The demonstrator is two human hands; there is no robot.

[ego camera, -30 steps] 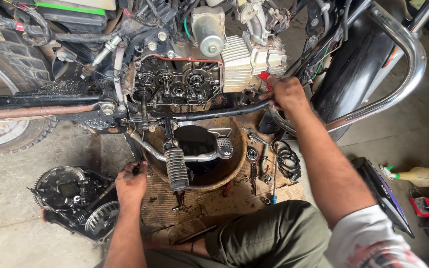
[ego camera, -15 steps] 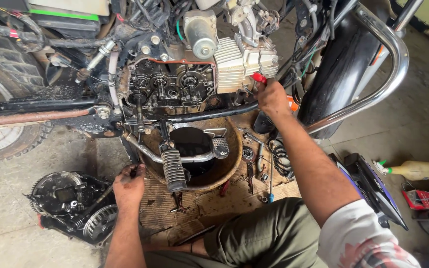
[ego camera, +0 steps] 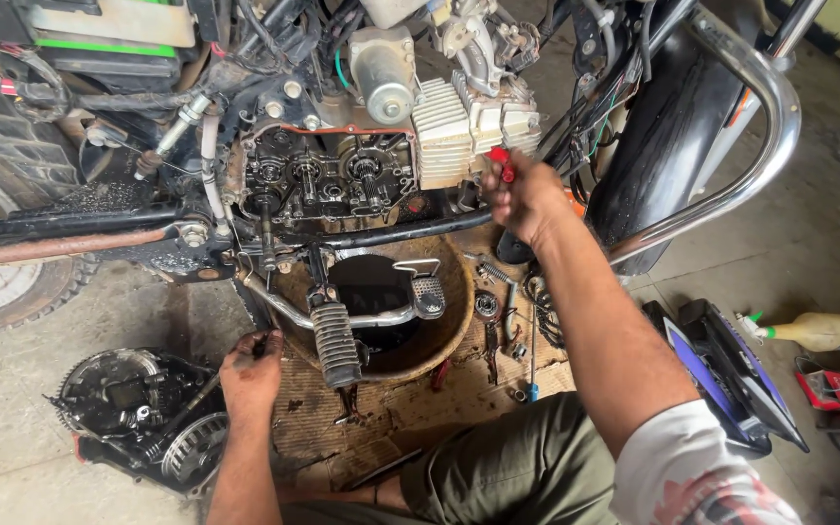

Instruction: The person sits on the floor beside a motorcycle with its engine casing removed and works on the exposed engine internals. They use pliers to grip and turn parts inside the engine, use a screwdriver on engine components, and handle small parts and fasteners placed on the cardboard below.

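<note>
Red plastic shows at the top of the right hand (ego camera: 527,199), fingers wrapped tight round a red-handled tool (ego camera: 501,161) whose tip is hidden against the finned, silver cylinder block (ego camera: 473,126). Just left of that hand sits the open engine case (ego camera: 328,180), dark and oily, packed with round steel gears behind an orange gasket line. Below the wrist, a greasy round basin (ego camera: 439,335) sits under the engine, a ribbed rubber footpeg (ego camera: 334,342) hanging across its rim. Down low, the left hand (ego camera: 250,374) is curled closed on a thin dark metal rod (ego camera: 208,387), knuckles up, resting on a grimy ridged mat (ego camera: 410,394) spread over the concrete floor (ego camera: 12,467). Right beside it, to its left, lies a removed black engine cover (ego camera: 133,408) with toothed ring and cast ribs. Between the two hands, loose springs, washers and a blue-tipped screwdriver (ego camera: 533,350) lie scattered on the mat. Far right of the right arm, a yellowish plastic bottle (ego camera: 819,332) lies on its side.
</note>
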